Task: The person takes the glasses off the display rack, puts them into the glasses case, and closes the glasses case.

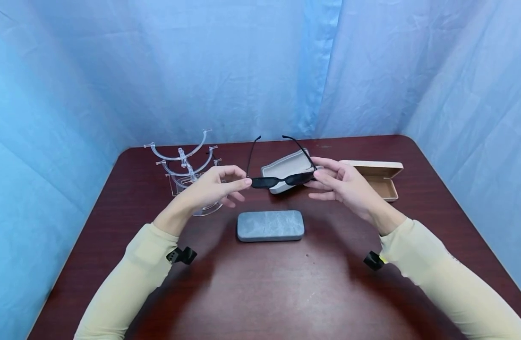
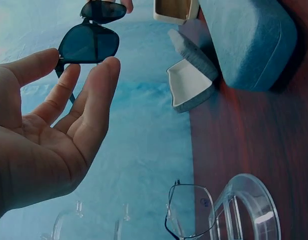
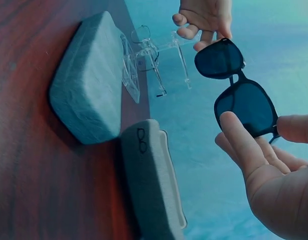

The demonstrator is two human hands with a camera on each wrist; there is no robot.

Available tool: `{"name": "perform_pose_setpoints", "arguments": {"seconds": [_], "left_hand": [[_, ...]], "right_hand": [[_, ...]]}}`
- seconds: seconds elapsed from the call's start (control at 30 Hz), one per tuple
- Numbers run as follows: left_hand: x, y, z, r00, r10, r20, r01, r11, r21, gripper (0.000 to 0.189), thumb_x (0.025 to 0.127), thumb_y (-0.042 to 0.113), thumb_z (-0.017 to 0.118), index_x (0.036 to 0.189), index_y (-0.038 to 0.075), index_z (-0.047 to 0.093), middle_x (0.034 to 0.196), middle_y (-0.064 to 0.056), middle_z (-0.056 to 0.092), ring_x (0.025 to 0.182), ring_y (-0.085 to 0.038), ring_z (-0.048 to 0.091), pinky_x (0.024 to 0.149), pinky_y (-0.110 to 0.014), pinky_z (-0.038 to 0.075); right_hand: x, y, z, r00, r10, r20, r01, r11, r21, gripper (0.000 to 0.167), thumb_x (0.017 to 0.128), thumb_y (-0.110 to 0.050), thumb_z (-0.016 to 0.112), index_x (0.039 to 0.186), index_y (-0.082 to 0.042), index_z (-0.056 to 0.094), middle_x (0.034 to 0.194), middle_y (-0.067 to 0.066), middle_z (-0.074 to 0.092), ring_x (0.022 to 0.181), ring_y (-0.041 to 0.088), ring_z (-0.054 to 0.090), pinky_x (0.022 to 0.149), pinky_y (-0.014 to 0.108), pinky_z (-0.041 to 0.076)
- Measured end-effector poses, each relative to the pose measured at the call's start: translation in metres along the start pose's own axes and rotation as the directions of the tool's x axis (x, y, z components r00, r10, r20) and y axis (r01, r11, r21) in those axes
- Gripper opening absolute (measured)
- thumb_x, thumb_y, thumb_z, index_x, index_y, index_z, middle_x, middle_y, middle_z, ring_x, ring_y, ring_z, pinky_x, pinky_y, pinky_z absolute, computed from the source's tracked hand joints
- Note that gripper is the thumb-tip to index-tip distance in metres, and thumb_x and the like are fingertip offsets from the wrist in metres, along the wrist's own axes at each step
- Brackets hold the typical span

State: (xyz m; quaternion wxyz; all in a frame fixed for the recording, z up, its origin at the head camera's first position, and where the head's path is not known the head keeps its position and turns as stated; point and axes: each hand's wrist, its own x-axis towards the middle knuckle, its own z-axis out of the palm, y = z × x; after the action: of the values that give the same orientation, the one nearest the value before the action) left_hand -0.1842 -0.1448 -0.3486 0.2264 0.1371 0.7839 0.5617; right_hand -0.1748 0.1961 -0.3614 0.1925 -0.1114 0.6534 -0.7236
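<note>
Black sunglasses (image 1: 300, 178) with dark lenses are held up over the table, their temples spread and pointing away from me. My left hand (image 1: 213, 185) pinches one end of the frame at the hinge, between thumb and finger. At the opposite hinge my right hand (image 1: 347, 186) pinches the other end. In the right wrist view a fingertip of that hand overlaps the nearer lens (image 3: 246, 105). Below the sunglasses, a closed grey-blue glasses case (image 1: 270, 225) lies on the table. Behind them stands an open grey case (image 1: 286, 165) with a pale lining, partly hidden by the lenses and right hand.
A clear plastic glasses stand (image 1: 183, 160) with curved arms is at the left, partly behind my left hand. Thin-rimmed glasses (image 2: 196, 185) sit on it in the left wrist view. An open cream case (image 1: 372, 165) with a brown inside lies at the right. Blue curtains (image 1: 226, 71) enclose the table.
</note>
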Motion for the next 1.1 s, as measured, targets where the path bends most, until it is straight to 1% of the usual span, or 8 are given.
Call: {"name": "perform_pose_setpoints", "arguments": {"seconds": [0.13,0.27,0.43,0.5,0.6,0.8,1.03,1.1], "left_hand": [[0.000,-0.003,0.000,1.000,-0.023,-0.003,0.023,0.998,-0.053,0.030,0.100,0.028,0.068,0.119,0.005,0.063,0.115,-0.014,0.071,0.094,-0.033,0.073,0.082,-0.056,0.058],[0.000,-0.009,0.000,1.000,-0.031,-0.002,0.030,0.995,-0.091,0.036,0.100,0.029,0.067,0.122,0.001,0.061,0.115,-0.015,0.070,0.095,-0.032,0.074,0.084,-0.057,0.058],[0.000,-0.017,-0.001,0.999,-0.031,-0.013,0.029,0.992,-0.125,0.035,0.100,0.031,0.068,0.120,0.003,0.062,0.112,-0.016,0.071,0.093,-0.031,0.074,0.080,-0.053,0.060],[0.000,-0.019,-0.001,0.999,-0.029,-0.019,0.027,0.992,-0.123,0.036,0.100,0.032,0.068,0.120,0.003,0.063,0.111,-0.016,0.071,0.093,-0.031,0.074,0.077,-0.050,0.061],[0.000,-0.021,0.000,0.999,-0.035,-0.024,0.032,0.992,-0.118,0.039,0.100,0.033,0.068,0.123,0.002,0.062,0.111,-0.016,0.070,0.095,-0.034,0.074,0.078,-0.050,0.061],[0.001,-0.024,-0.001,0.999,-0.031,-0.032,0.027,0.994,-0.102,0.036,0.100,0.034,0.067,0.123,0.006,0.060,0.111,-0.016,0.070,0.091,-0.030,0.075,0.078,-0.052,0.060],[0.006,-0.024,-0.003,1.000,-0.023,-0.020,0.021,0.993,-0.118,0.039,0.099,0.036,0.068,0.124,0.007,0.060,0.111,-0.016,0.069,0.100,-0.043,0.071,0.080,-0.054,0.060],[0.006,-0.024,-0.004,1.000,-0.018,-0.019,0.016,0.993,-0.116,0.040,0.099,0.037,0.069,0.124,0.007,0.060,0.111,-0.016,0.069,0.099,-0.041,0.071,0.078,-0.052,0.060]], "right_hand": [[0.000,0.005,0.001,1.000,0.016,-0.009,-0.015,0.999,0.050,0.063,0.103,-0.012,0.061,0.157,0.000,0.030,0.118,0.011,0.067,0.110,0.031,0.069,0.092,0.054,0.053],[0.002,0.008,0.001,0.999,0.043,-0.004,-0.043,0.997,0.064,0.062,0.104,-0.010,0.059,0.157,0.001,0.029,0.119,0.008,0.069,0.112,0.033,0.069,0.092,0.050,0.055],[0.007,0.013,0.003,0.997,0.076,0.003,-0.076,0.996,0.056,0.062,0.104,-0.011,0.058,0.157,0.001,0.028,0.126,0.008,0.066,0.111,0.028,0.069,0.092,0.047,0.056],[0.009,0.015,0.003,0.997,0.079,0.001,-0.079,0.996,0.048,0.062,0.105,-0.011,0.058,0.157,0.001,0.028,0.126,0.008,0.065,0.109,0.026,0.070,0.092,0.047,0.056],[0.010,0.017,0.004,0.996,0.085,0.006,-0.085,0.996,0.037,0.060,0.105,-0.011,0.057,0.157,0.001,0.029,0.127,0.009,0.064,0.110,0.026,0.070,0.093,0.049,0.055],[0.010,0.017,0.004,0.996,0.090,0.009,-0.090,0.996,0.021,0.061,0.104,-0.013,0.059,0.157,-0.001,0.030,0.134,0.012,0.062,0.114,0.029,0.068,0.094,0.050,0.054],[0.009,0.016,0.003,0.997,0.076,0.001,-0.076,0.997,-0.012,0.062,0.104,-0.016,0.060,0.157,-0.002,0.030,0.142,0.021,0.054,0.115,0.030,0.067,0.092,0.050,0.055],[0.010,0.018,0.004,0.997,0.076,-0.001,-0.076,0.997,-0.018,0.062,0.104,-0.016,0.061,0.156,-0.002,0.031,0.144,0.024,0.052,0.117,0.033,0.066,0.092,0.051,0.055]]}}
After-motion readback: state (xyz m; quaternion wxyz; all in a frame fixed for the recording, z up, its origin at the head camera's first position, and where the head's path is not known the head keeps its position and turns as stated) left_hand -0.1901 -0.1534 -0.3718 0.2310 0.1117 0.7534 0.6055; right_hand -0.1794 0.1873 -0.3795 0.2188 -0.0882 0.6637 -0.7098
